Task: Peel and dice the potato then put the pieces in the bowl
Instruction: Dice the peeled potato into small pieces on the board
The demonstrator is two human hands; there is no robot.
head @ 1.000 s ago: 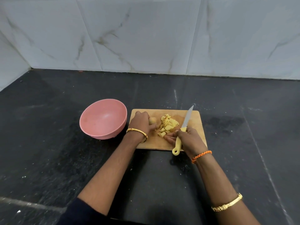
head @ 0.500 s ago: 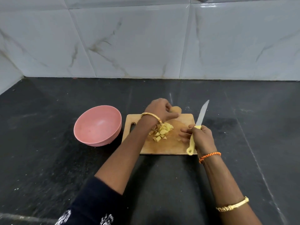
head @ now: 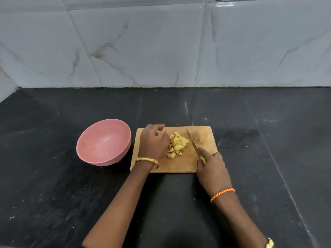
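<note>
A pile of yellow diced potato [head: 177, 144] lies in the middle of the wooden cutting board [head: 179, 166]. My left hand [head: 153, 143] rests on the board at the pile's left side, fingers loosely curled and blurred, with nothing seen in it. My right hand [head: 212, 166] grips the yellow-handled knife. Its blade [head: 192, 140] slants up-left just to the right of the pile. A blurred brownish potato piece [head: 200, 138] lies right of the blade. The pink bowl [head: 123, 151] stands left of the board with nothing in it.
Board and bowl sit on a black stone counter [head: 268, 158] that meets a marble-tiled wall [head: 161, 51] at the back. A side wall closes the far left corner.
My left hand carried a potato piece across to the far right of the board, let go and came back left of the pile. The knife swung in close to the pile's right side.
</note>
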